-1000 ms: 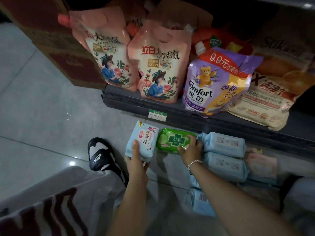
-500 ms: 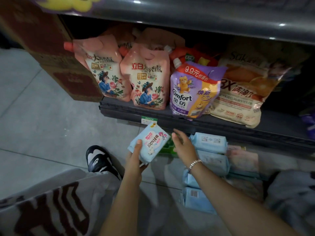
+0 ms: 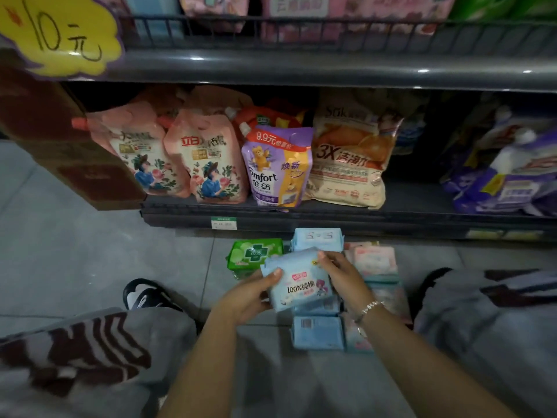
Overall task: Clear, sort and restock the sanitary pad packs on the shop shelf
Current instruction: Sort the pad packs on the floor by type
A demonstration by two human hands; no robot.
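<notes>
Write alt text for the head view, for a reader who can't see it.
Both hands, left and right, hold a light blue pad pack over more blue packs and pink packs on the tiled floor, a green pack beside them. Behind, a low shelf carries detergent refill pouches.

A pale blue sanitary pad pack, printed with "100%" and a small pink label, is held tilted between the left hand and the right hand. Just beyond the left hand, a green pack with a cross emblem lies flat on the floor. Under and beyond the right hand runs a row of plain blue packs, one showing a barcode. Beside them, right of the right hand, lie pink packs, blurred.
</notes>
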